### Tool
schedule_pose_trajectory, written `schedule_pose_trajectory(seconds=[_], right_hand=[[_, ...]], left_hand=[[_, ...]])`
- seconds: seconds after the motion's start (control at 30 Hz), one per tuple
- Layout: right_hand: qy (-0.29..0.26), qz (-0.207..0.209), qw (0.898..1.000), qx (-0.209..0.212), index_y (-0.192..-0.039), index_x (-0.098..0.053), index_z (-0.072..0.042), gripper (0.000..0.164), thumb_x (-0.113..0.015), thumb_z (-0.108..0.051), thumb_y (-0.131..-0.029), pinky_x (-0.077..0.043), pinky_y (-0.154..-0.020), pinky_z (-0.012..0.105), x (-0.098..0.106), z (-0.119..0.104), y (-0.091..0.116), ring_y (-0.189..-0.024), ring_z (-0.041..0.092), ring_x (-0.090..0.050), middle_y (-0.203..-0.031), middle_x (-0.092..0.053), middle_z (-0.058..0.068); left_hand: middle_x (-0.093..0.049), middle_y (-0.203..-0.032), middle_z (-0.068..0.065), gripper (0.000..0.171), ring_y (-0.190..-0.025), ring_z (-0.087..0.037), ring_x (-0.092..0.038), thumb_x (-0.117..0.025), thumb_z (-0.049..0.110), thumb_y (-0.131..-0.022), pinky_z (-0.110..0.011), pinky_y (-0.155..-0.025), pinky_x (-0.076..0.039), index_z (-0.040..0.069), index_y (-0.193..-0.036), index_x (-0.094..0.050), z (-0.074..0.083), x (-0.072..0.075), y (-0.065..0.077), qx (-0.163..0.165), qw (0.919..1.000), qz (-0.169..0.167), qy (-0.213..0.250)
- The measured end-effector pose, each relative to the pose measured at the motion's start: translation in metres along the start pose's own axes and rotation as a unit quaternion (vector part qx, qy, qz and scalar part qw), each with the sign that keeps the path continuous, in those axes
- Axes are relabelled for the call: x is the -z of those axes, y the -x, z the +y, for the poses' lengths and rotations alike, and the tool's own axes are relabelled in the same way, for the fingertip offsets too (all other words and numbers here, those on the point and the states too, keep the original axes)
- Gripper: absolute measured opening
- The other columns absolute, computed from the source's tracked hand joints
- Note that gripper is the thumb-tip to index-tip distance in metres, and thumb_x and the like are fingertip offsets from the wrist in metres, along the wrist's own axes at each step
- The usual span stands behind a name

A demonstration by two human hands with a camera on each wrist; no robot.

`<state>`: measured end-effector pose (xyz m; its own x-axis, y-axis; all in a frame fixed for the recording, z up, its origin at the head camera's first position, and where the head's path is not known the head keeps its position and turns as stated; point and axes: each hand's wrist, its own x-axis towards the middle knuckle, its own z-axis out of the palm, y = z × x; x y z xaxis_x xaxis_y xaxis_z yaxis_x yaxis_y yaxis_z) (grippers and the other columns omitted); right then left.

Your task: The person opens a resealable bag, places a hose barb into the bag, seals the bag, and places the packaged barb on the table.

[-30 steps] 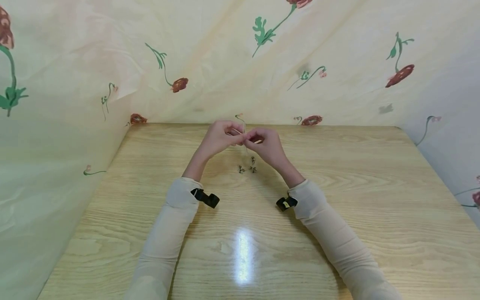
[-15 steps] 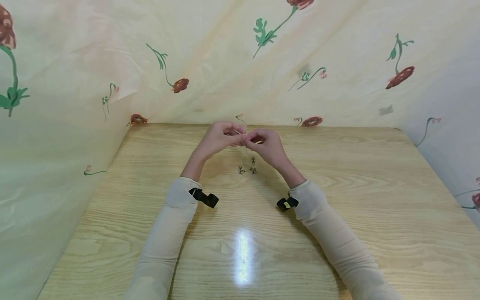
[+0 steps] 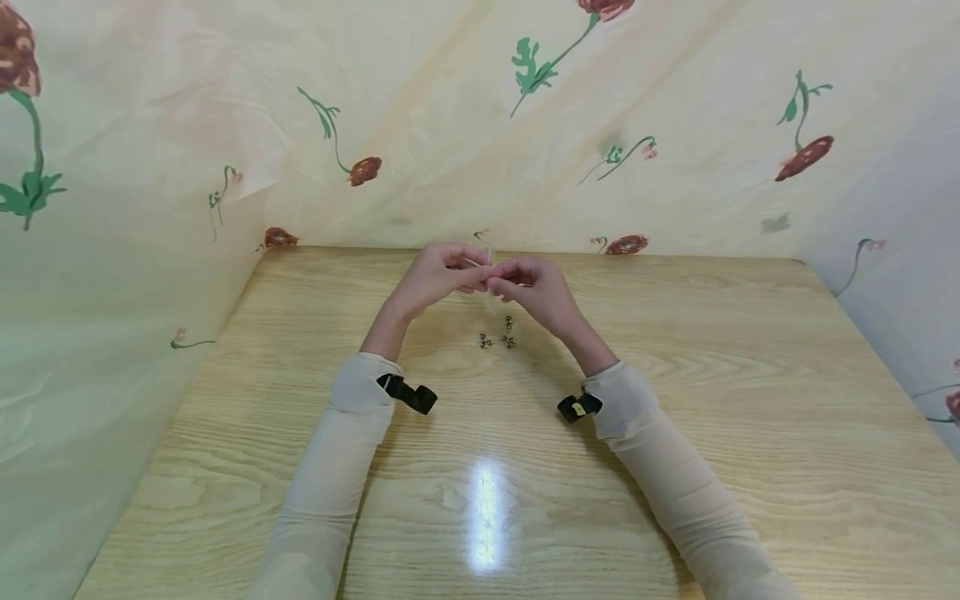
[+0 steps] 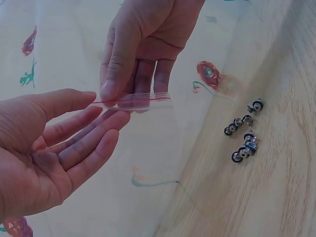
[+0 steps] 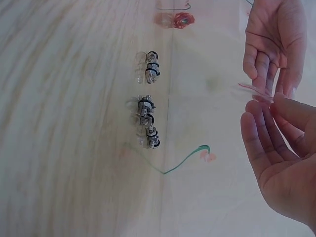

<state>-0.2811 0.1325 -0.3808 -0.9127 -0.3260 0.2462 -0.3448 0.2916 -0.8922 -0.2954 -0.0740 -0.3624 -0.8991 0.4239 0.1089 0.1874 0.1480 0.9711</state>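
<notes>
A small clear zip bag (image 4: 148,102) with a red line along its seal is held between both hands, above the far part of the table. My left hand (image 3: 437,279) pinches one end of the seal between thumb and fingers. From the other side, my right hand (image 3: 538,290) pinches the same bag, its fingertips close against the left ones. Fingers hide part of the bag. Below the hands, several small silvery metal pieces with black rings (image 5: 147,112) lie in little groups on the table; their exact kind is unclear.
The wood-grain table (image 3: 480,433) ends at a pale sheet (image 3: 450,125) printed with red flowers, which hangs behind it and along the left. Black straps (image 3: 408,395) sit on both sleeved wrists. A bright reflection lies on the front of the tabletop.
Both hands stay nearly in place. The clear bag has turned a little, so more of its width shows between the fingers. The metal pieces have not been moved.
</notes>
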Motion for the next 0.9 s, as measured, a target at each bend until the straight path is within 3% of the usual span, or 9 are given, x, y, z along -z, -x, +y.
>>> schedule_pose_trajectory(seconds=[0.2,0.33,0.47,0.9], right_hand=[[0.001,-0.003,1.0,0.007,-0.107,-0.074,0.002,0.02,-0.069,-0.014,-0.096,-0.059,-0.076,0.034,0.0012,0.0031,-0.0014,-0.084,0.022,-0.07,-0.097,-0.073,0.021],[-0.002,-0.003,1.0,0.011,-0.107,-0.075,0.003,0.019,-0.069,-0.012,-0.096,-0.058,-0.074,0.029,0.0015,0.0039,-0.0021,-0.082,0.018,-0.069,-0.097,-0.073,0.021],[-0.006,-0.004,1.0,0.01,-0.108,-0.075,0.003,0.019,-0.068,-0.012,-0.097,-0.058,-0.075,0.028,0.0015,0.0034,-0.002,-0.084,0.02,-0.07,-0.097,-0.073,0.022],[-0.007,-0.008,1.0,0.002,-0.108,-0.074,0.004,0.02,-0.067,-0.012,-0.098,-0.059,-0.075,0.029,0.0018,0.0022,-0.0024,-0.089,0.031,-0.071,-0.102,-0.073,0.025]], left_hand=[[-0.076,-0.099,-0.017,0.024,-0.085,-0.02,-0.074,-0.07,0.017,-0.096,-0.052,-0.091,-0.057,-0.001,-0.112,-0.072,0.0002,0.0004,-0.0002,0.003,1.0,-0.002,0.004],[-0.076,-0.099,-0.018,0.024,-0.084,-0.018,-0.074,-0.07,0.015,-0.096,-0.048,-0.089,-0.058,-0.002,-0.112,-0.072,0.0004,0.0007,-0.0002,0.005,1.0,-0.002,0.005],[-0.076,-0.1,-0.017,0.023,-0.084,-0.017,-0.074,-0.07,0.014,-0.096,-0.039,-0.084,-0.06,-0.002,-0.112,-0.072,0.0004,0.0009,-0.0004,0.005,1.0,-0.004,0.004],[-0.077,-0.099,-0.017,0.024,-0.084,-0.02,-0.075,-0.07,0.014,-0.096,-0.037,-0.081,-0.061,-0.003,-0.114,-0.072,0.0004,0.0014,-0.0005,0.006,1.0,-0.002,0.002]])
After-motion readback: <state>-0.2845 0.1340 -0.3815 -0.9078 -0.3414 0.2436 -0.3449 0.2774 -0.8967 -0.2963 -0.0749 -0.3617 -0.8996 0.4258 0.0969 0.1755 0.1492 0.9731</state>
